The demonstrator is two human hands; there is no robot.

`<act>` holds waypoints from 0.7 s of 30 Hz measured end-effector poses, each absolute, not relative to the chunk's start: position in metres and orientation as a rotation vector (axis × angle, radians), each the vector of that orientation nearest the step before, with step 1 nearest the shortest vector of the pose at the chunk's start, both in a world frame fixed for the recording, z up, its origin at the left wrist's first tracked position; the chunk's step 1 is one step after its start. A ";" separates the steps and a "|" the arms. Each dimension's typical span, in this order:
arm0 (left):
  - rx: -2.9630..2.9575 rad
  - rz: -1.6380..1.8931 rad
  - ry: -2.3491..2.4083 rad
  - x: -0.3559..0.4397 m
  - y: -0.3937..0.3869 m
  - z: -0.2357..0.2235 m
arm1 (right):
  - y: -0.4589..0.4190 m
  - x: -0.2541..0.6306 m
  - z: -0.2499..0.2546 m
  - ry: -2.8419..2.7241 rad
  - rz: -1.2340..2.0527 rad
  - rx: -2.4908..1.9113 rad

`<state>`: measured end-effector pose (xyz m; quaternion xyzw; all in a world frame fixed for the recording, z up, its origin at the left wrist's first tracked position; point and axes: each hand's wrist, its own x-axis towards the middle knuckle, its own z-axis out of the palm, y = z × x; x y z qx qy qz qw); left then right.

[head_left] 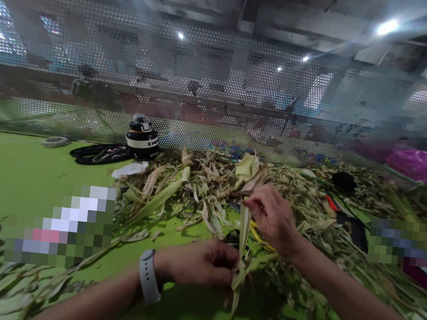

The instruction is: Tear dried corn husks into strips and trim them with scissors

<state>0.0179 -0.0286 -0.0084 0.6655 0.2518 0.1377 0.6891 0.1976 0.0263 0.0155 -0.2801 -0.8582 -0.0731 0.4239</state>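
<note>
A long pale green strip of dried leaf [244, 227] hangs upright between my two hands. Its upper end is pinched between the thumb and fingers of my right hand [274, 218]. Lower down, the fingers of my left hand [203, 261] close on the same strip, where it looks folded or knotted. A pale band circles my left wrist. Just beyond my hands lies a loose pile of dry, curled leaves and stalks [204, 179]. Some yellow strands [262, 238] show behind my right hand.
A bright green tabletop [14, 164] carries everything. Towards the back stand a black bottle [143, 140] and a flat black pouch [99, 153]. A perforated screen [203, 113] rises behind. At the right are a purple bag [422, 168] and a dark object with red [349, 228].
</note>
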 end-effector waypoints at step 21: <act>1.007 0.903 0.830 0.022 -0.014 -0.016 | 0.028 0.198 0.020 -2.296 0.158 -0.955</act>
